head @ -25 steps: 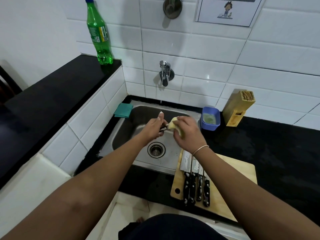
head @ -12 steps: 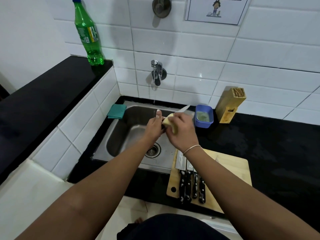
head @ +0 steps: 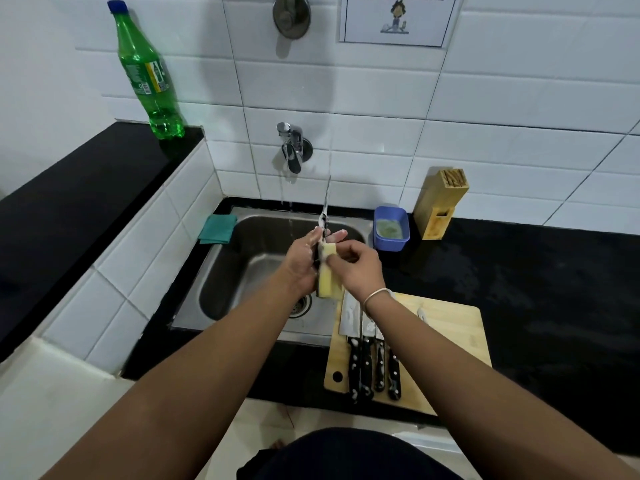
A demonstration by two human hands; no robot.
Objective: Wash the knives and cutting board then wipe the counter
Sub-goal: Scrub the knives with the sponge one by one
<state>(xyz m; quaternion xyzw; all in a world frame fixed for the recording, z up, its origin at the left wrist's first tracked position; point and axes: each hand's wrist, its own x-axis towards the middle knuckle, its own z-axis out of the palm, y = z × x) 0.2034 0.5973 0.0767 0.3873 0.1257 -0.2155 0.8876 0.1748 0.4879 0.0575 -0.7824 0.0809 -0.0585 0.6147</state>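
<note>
Over the sink: left hand fingers gripping upright knife; right hand fingers pinching yellow sponge against its handle.

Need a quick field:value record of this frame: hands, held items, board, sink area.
left hand: left hand grips the knife by its handle, blade pointing up over the sink
right hand: right hand holds the yellow sponge against the knife
cutting board: cutting board on the counter right of the sink, four black-handled knives lying on it, soapy
tap: tap, thin trickle of water
sink rim: teal cloth left, blue tub right
knife block: knife block by the wall
</note>
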